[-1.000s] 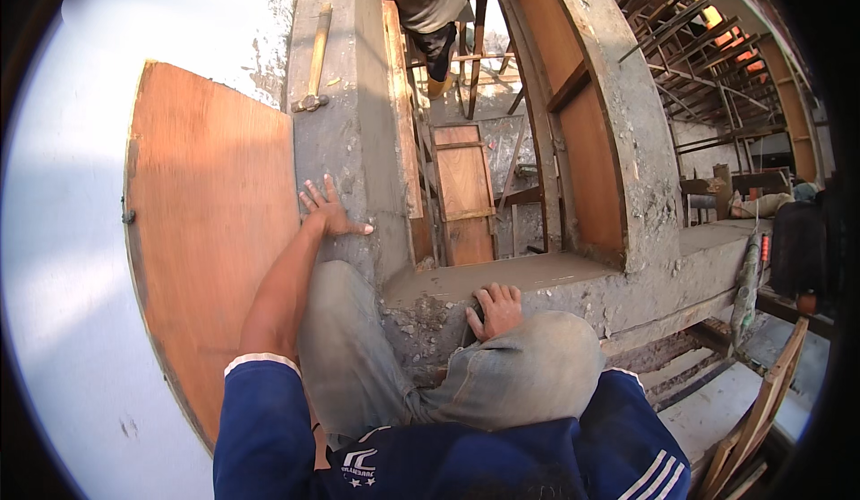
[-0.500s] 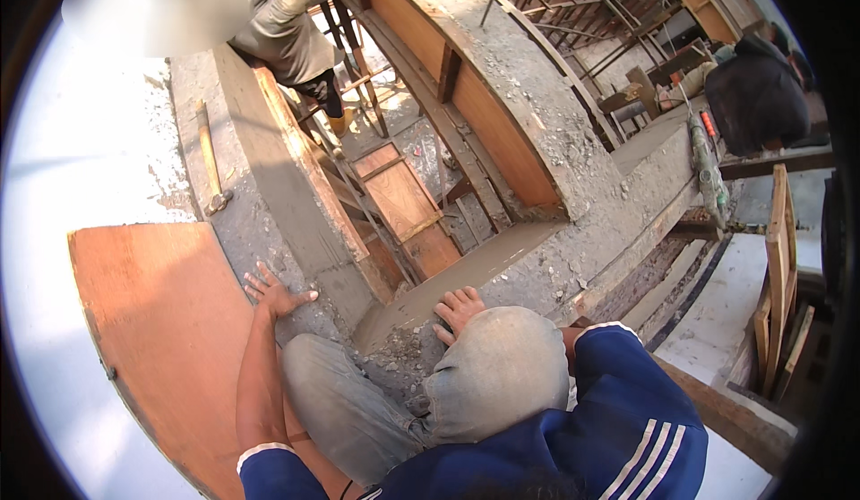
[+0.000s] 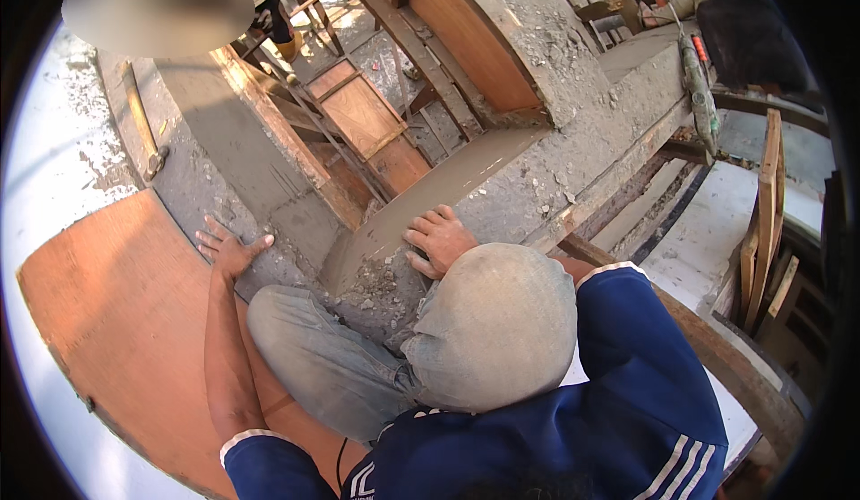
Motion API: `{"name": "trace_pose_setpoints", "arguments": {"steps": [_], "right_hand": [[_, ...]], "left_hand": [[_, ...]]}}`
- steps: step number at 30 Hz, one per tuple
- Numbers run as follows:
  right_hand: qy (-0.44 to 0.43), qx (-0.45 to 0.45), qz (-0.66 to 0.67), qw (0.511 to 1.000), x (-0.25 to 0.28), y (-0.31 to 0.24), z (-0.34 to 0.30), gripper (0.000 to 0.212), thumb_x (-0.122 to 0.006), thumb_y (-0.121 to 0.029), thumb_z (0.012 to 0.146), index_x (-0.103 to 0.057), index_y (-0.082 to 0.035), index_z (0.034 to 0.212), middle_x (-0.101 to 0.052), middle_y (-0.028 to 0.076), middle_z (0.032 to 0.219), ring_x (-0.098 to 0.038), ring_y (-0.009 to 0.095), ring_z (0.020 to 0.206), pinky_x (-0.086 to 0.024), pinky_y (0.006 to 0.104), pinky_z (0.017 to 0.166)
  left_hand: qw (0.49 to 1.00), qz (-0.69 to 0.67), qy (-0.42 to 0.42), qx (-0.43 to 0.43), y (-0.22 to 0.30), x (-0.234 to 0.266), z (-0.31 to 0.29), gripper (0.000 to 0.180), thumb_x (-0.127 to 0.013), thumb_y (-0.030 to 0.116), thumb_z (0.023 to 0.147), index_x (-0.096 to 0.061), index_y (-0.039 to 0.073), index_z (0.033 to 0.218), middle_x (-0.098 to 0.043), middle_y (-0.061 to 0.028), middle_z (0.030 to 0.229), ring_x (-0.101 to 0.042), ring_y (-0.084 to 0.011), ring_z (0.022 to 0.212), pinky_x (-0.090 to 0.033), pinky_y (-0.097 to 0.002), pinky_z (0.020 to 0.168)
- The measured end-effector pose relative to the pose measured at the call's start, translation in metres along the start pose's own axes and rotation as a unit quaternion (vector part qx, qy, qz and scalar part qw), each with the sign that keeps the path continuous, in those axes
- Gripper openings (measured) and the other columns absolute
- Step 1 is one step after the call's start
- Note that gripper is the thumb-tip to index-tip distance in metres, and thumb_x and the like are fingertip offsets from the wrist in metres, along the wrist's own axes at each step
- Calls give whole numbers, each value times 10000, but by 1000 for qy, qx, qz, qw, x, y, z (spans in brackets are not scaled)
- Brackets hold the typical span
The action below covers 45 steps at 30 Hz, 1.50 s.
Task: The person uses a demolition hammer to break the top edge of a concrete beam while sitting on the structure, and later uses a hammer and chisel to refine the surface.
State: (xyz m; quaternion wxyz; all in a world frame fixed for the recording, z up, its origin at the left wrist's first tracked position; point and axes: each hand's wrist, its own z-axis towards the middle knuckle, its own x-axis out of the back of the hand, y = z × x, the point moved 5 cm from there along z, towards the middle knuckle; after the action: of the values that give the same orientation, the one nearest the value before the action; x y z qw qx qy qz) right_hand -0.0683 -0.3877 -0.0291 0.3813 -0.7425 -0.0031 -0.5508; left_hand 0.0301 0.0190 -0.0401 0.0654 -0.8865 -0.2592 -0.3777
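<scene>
My left hand [image 3: 231, 247] presses down on the concrete ledge [image 3: 202, 173], open with its fingers spread, beside the edge of an orange-brown plywood panel [image 3: 116, 307]. My right hand [image 3: 441, 240] leans on the concrete at the corner of the rectangular opening, fingers loosely bent and nothing seen in them. Part of that wrist is hidden behind my raised knee [image 3: 511, 330]. Between the hands lie loose concrete crumbs [image 3: 374, 276]. Farther along the left ledge rests a hammer [image 3: 140, 115] with a wooden handle.
Below the opening, a wood-framed panel [image 3: 363, 110] and timber props show. A co-worker's yellow boot [image 3: 288, 47] is at the far left. At right lie a dusty grey-green tool [image 3: 697, 88], a dark-clothed figure [image 3: 748, 34] and upright boards [image 3: 763, 204]. Rubble [image 3: 573, 61] litters the far slab.
My view has tilted and come closer to the ledge, so the hammer and panel sit farther left. The far-left co-worker is mostly out of view. Both hands stay on the concrete.
</scene>
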Motion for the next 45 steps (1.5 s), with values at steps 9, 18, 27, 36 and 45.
{"name": "trace_pose_setpoints", "arguments": {"steps": [9, 18, 27, 36, 45], "right_hand": [[-39, -1, -18, 999, 6, -19, 19, 380, -659, -322, 830, -635, -77, 1119, -586, 103, 1149, -512, 291, 1135, -327, 465, 1019], [36, -38, -24, 998, 47, 35, -15, 451, -688, -295, 836, -592, -78, 1220, -534, 132, 1285, -443, 348, 1249, -287, 510, 1082], [-49, -130, -216, 967, 66, 121, -82, 731, -531, -516, 910, -330, -126, 1495, -178, 173, 1591, -138, 417, 1458, -88, 613, 1164], [-97, -149, -213, 961, 77, 121, -79, 693, -381, -565, 971, -302, -154, 1523, -185, 143, 1596, -113, 357, 1482, -69, 581, 1190], [-74, -131, -198, 969, 75, 121, -95, 672, -321, -546, 992, -257, -158, 1538, -135, 126, 1617, -86, 340, 1494, -45, 575, 1196]], "left_hand": [[988, -94, 117, -23, -25, -17, -6, 1554, -889, 608, 525, 205, 148, 1530, 259, -364, 1514, 262, -551, 1389, 62, -741, 1057], [980, -123, 155, -28, -29, -28, -13, 1523, -910, 557, 512, 146, 206, 1552, 234, -320, 1547, 243, -508, 1419, 63, -714, 1079], [982, -116, 145, -26, -22, -19, -7, 1493, -915, 504, 526, 119, 196, 1558, 199, -309, 1563, 180, -505, 1440, 41, -710, 1088], [987, -85, 137, -12, -22, -16, -7, 1468, -911, 472, 564, 136, 180, 1552, 196, -309, 1564, 152, -512, 1443, -35, -709, 1096], [986, -75, 148, -18, -28, -23, -10, 1532, -917, 550, 494, 135, 204, 1553, 194, -299, 1566, 133, -521, 1444, -74, -736, 1089]]}}
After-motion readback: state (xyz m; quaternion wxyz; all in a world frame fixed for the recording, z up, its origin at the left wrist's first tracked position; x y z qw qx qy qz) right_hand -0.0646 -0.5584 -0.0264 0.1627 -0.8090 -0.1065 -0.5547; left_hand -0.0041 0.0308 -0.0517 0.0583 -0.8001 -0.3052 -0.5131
